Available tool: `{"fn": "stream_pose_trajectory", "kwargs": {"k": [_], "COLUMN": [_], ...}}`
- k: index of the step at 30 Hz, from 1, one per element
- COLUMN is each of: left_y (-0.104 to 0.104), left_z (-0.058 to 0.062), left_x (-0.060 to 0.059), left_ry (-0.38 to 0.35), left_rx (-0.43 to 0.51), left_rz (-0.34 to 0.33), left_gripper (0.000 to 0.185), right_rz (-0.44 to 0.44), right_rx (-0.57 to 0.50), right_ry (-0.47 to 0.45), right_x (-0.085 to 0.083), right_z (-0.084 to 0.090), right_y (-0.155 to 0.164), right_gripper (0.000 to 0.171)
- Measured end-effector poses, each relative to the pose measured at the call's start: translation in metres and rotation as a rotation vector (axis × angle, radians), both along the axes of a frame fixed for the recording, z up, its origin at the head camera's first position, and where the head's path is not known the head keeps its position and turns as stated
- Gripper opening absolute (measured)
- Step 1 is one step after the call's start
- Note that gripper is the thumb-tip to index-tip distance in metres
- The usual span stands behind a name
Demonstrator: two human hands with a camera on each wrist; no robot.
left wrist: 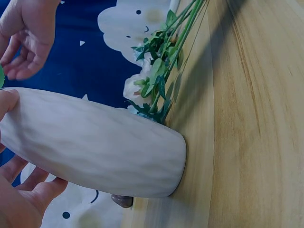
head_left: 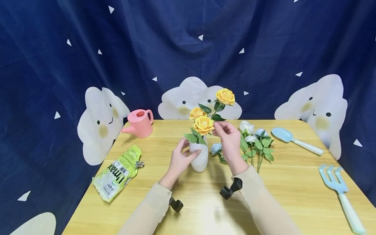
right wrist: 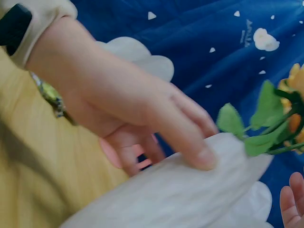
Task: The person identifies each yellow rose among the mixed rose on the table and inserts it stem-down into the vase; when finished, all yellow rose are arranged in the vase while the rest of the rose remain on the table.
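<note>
Three yellow roses (head_left: 203, 124) already stand in the white vase (head_left: 199, 159) mid-worktop. Her left hand (head_left: 180, 160) grasps the vase; the right hand (head_left: 227, 134) pinches a rose stem. Pale roses (head_left: 255, 140) lie unplaced to the right.

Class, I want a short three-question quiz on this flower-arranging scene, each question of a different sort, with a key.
1. True or false: the left hand grips the white vase.
2. What colour are the roses in the vase? A) yellow B) red C) purple
3. Fill in: the pink ____ stands at the table's far left.

Key: 1 true; 2 A; 3 watering can. The right hand touches a leaf by the roses.
</note>
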State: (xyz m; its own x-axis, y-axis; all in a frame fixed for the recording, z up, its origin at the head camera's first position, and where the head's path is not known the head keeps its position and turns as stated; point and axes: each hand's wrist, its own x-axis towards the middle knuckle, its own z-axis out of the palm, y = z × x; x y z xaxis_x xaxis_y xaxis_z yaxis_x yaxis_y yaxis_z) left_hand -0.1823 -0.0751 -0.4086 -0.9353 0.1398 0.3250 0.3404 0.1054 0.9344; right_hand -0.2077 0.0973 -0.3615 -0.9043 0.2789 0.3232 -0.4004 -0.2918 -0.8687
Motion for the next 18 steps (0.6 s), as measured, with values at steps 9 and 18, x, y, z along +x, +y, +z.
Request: {"fn": "stream_pose_trajectory", "kwargs": {"k": [9, 18], "left_y": [0.001, -0.001], "left_z": [0.000, -0.020], "left_x": [0.002, -0.012], "left_ry": [0.034, 0.019], "left_rx": [-0.006, -0.001], "left_rz": [0.004, 0.007], "left_gripper": [0.053, 0.056], "right_rz": [-0.041, -0.148], "right_rx": [0.068, 0.229], "right_ry": [0.002, -0.017], "right_x": [-0.008, -0.015], "right_z": [0.019, 0.036], "right_y": [0.003, -0.008], "right_gripper": [0.016, 0.024]}}
